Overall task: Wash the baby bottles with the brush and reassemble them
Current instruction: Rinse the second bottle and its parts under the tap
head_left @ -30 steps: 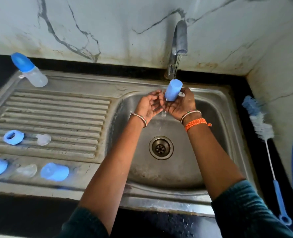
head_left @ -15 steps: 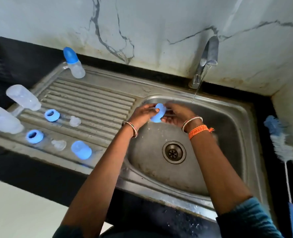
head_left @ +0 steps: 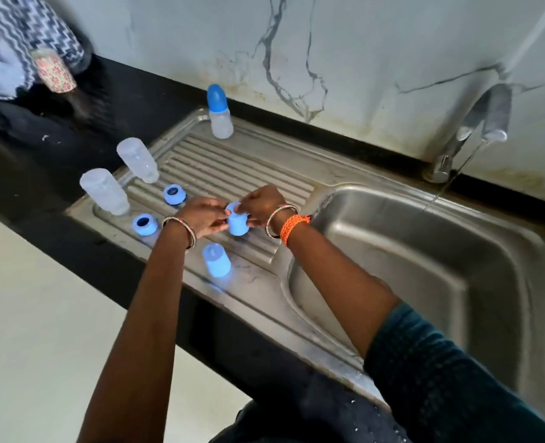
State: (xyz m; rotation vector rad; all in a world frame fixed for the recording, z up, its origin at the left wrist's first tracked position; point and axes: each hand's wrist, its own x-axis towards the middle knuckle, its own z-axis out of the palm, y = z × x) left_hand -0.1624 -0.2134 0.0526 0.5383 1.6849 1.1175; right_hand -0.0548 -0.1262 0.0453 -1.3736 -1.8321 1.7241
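Note:
A blue bottle cap (head_left: 236, 221) stands mouth-down on the ribbed drainboard (head_left: 232, 167), with my left hand (head_left: 202, 215) and my right hand (head_left: 263, 204) both holding it from either side. Another blue cap (head_left: 216, 260) stands just in front of it. Two blue collar rings (head_left: 174, 194) (head_left: 145, 224) lie to the left. Two clear bottle bodies (head_left: 138, 159) (head_left: 105, 191) stand upside down at the drainboard's left edge. One assembled bottle with a blue cap (head_left: 219, 113) stands at the back. The brush is out of view.
The steel sink basin (head_left: 424, 251) lies to the right, and a thin stream of water runs from the tap (head_left: 475, 126). A patterned cup (head_left: 52, 70) and a patterned cloth (head_left: 18, 36) are on the black counter at the far left.
Both hands carried the blue cap from under the tap leftward onto the drainboard. The view swung left, so the brush dropped out of sight.

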